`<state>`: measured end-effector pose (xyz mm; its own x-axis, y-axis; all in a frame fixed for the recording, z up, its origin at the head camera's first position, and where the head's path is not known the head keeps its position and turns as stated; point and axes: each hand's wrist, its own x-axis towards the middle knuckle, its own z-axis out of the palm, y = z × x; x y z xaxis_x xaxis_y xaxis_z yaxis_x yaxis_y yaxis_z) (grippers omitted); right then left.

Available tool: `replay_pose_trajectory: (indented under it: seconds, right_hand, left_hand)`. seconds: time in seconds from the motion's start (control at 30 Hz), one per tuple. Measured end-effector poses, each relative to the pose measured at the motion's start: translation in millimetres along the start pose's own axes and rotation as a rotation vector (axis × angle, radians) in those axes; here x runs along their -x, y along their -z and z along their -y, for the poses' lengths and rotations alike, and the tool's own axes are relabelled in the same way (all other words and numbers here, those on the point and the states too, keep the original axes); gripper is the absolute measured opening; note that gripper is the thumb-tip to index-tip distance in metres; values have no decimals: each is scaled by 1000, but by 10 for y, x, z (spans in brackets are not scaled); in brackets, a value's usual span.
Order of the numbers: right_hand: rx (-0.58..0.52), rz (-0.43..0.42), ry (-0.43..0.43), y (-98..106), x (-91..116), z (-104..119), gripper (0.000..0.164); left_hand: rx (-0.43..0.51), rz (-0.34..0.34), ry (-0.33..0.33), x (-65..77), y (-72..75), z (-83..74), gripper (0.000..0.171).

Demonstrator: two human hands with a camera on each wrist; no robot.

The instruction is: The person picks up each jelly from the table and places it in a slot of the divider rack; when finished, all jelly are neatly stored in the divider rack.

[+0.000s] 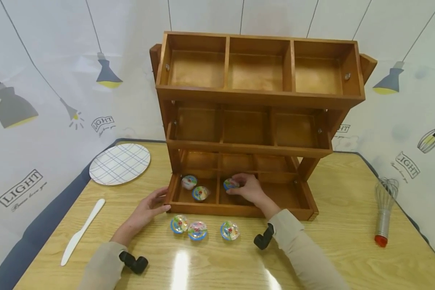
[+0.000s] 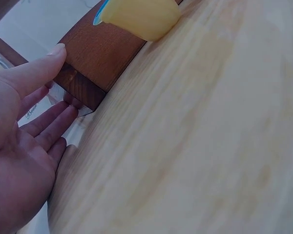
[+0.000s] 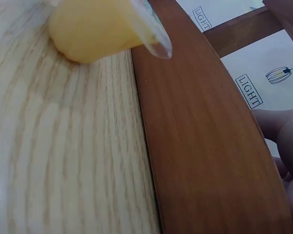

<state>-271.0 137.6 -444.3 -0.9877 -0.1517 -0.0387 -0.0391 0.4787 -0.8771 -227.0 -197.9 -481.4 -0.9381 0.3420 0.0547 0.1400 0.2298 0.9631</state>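
A wooden three-tier shelf (image 1: 217,93) with compartments stands on the table. My right hand (image 1: 249,188) reaches into the middle compartment of its bottom tier and pinches a jelly cup (image 1: 230,184) with a printed lid. My left hand (image 1: 150,209) rests at the tier's left front corner, thumb against the wood and fingers extended in the left wrist view. Two jelly cups, one pale (image 1: 189,182) and one yellowish (image 1: 201,193), sit in the bottom left compartment. Before the shelf stand three more: a left cup (image 1: 179,224), a pinkish cup (image 1: 197,230) and a right cup (image 1: 230,230).
On the left lie a checked plate (image 1: 120,164) and a white plastic knife (image 1: 82,232). A whisk (image 1: 384,211) with a red handle end lies on the right. Behind the table (image 1: 348,249) hangs a wall covering (image 1: 50,133) printed with lamps.
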Motion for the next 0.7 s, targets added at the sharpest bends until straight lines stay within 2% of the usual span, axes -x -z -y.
replay_pose_trajectory:
  seconds: [0.37, 0.7]
  right_hand:
    - [13, 52, -72, -42, -38, 33, 54]
    - [22, 25, -28, -63, -86, -29, 54]
  left_hand:
    - [-6, 5, -10, 1, 3, 18, 63]
    - [-22, 1, -18, -7, -4, 35, 61]
